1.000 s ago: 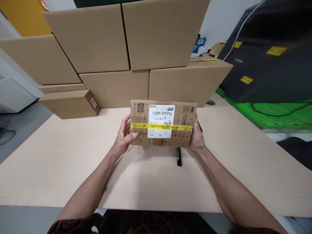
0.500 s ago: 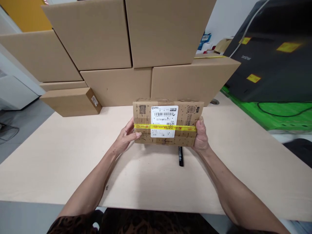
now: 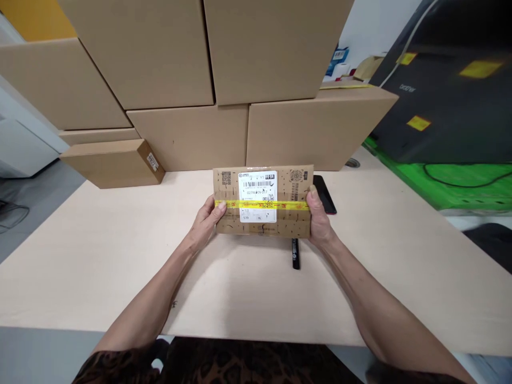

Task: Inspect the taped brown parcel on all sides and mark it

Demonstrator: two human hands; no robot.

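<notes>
A small cardboard parcel [image 3: 294, 186] is held up above the table, its broad labelled side facing me. It bears a white shipping label [image 3: 252, 210] and a band of yellow tape [image 3: 296, 205] across the middle. My left hand [image 3: 206, 221] grips its left edge, thumb on the front. At the right edge my right hand [image 3: 320, 216] is closed on it, thumb on the front and fingers hidden behind. Below the parcel lies a black pen-like object [image 3: 295, 255], its upper end covered. A dark flat device [image 3: 325, 193] like a phone shows partly behind the right hand.
Large cardboard boxes [image 3: 168, 64] are stacked along the back of the table [image 3: 132, 266]. A smaller flat carton [image 3: 106, 162] stands at the back left. Off to the right are a large black case [image 3: 440, 106] and a green surface [image 3: 424, 181].
The parcel has shifted slightly left and turned, so its top side no longer shows. The dark device behind it has come into view. Both hands keep their hold.
</notes>
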